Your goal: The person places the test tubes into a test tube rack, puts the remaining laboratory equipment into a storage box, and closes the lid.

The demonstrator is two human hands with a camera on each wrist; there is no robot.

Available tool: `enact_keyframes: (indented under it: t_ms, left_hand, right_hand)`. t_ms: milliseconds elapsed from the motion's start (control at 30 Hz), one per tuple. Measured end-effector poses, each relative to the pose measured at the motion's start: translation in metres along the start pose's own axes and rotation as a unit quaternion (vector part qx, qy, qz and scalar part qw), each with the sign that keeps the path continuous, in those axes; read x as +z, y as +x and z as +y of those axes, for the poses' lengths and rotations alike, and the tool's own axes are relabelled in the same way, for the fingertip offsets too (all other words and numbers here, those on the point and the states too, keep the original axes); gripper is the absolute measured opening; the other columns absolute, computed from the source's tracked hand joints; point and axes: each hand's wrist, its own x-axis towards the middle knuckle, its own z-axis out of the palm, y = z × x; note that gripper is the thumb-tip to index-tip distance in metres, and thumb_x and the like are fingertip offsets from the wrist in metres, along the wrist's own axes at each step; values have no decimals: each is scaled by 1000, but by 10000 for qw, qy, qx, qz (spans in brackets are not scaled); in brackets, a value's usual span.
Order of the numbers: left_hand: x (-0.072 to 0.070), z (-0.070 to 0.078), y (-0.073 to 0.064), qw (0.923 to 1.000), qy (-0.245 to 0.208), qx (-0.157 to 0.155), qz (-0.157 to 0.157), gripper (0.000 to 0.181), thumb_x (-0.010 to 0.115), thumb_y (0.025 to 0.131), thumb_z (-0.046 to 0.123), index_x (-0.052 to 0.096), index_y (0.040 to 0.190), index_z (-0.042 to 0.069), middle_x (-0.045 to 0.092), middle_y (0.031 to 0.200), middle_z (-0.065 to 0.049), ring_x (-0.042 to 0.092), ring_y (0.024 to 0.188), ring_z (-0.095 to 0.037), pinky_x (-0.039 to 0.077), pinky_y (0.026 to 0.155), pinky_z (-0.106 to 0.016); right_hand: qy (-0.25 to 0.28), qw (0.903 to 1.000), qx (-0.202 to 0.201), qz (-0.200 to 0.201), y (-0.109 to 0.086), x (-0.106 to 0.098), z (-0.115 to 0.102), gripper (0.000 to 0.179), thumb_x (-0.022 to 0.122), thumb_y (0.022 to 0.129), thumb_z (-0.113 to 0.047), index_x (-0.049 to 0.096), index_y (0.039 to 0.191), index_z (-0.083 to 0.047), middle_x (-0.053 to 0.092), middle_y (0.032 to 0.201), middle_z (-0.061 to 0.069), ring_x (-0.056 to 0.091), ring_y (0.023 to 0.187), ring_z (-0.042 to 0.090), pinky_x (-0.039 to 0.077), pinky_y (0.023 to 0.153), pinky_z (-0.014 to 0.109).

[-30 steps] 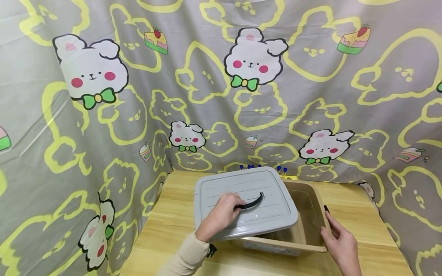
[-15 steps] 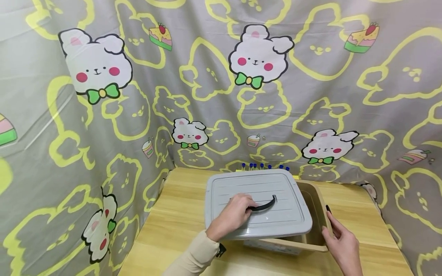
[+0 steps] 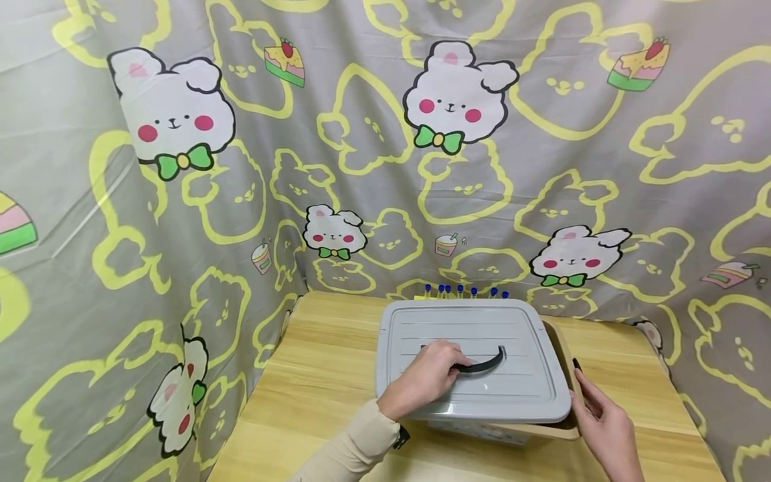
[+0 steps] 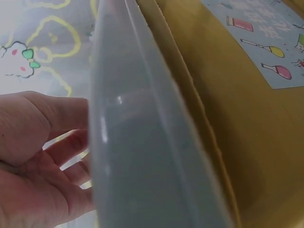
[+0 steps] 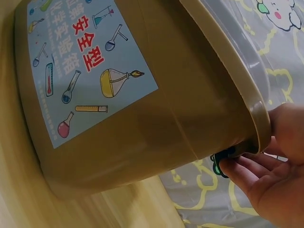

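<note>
My left hand [image 3: 424,378] grips the black handle [image 3: 486,364] of a grey plastic lid [image 3: 476,321]. Most of a brown storage box [image 5: 190,95] lies under the lid, which sits a little left of it and leaves a strip along the box's right side uncovered. In the left wrist view, the lid's edge [image 4: 133,118] hides the handle and the fingertips. My right hand [image 3: 610,425] holds the box's right rim, thumb above. Its fingers reach below the rim to a dark latch [image 5: 221,159], as the right wrist view shows. The box's contents are hidden.
Several blue-capped tubes [image 3: 460,290] stand behind the box on a yellow rack, partly hidden by the lid. A blue label [image 5: 90,66] with drawn lab glassware covers the box's front. The wooden table [image 3: 319,375] ends at a patterned curtain [image 3: 367,181].
The left hand has carried the lid rightward, and it now covers nearly all of the box opening. The right hand keeps its hold on the box rim. The view has shifted slightly.
</note>
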Motion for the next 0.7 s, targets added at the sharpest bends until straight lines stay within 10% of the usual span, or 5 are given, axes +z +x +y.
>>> enact_keyframes:
  t_ms: [300,467,700]
  left_hand:
    - [0,5,4,9998,113,185,-45,30,77,86,-2,80,111,14,75,101,5,67,97,-9,51,90,-17]
    - [3,9,7,9991,221,359,-34,31,77,85,-2,80,112,14,75,101,6,67,96,-8,51,92,-17]
    - [10,11,10,9991,194,366,-42,31,77,85,-2,80,111,15,75,100,6,66,96,-8,51,91,-18]
  right_hand:
    - [-243,9995,-16,224,-1,-8,3,43,52,108,-29,61,140,-2,65,132,9,37,95,-30,32,75,-3]
    - [780,9928,153,900,-1,-7,-1,35,57,105,-13,63,134,5,65,105,-28,57,84,-24,50,72,4]
    - [1651,9691,225,1820,2,-6,-1,30,54,102,-2,66,128,8,70,93,-26,69,81,-10,54,70,10]
